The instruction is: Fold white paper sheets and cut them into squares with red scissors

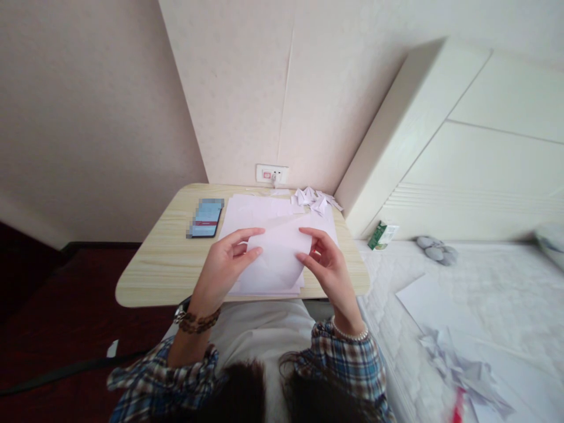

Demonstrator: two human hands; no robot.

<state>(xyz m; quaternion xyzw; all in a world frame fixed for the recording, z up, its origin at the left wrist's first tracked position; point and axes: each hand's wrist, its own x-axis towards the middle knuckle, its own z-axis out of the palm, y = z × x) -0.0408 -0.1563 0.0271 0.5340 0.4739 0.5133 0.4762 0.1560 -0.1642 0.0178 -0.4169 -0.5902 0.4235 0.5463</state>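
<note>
Both of my hands hold a white sheet of paper (278,252) just above a small wooden table (167,258). My left hand (227,261) pinches its left edge, thumb on top. My right hand (325,261) grips the right edge with curled fingers. The sheet is partly folded and lifted over a stack of white paper (255,212) lying on the table.
A phone (205,218) lies on the table left of the stack. Several small folded paper pieces (314,200) sit at the table's far edge by a wall socket (272,174). On the bed to the right: a green carton (382,234), paper scraps (458,364), a grey object (435,249).
</note>
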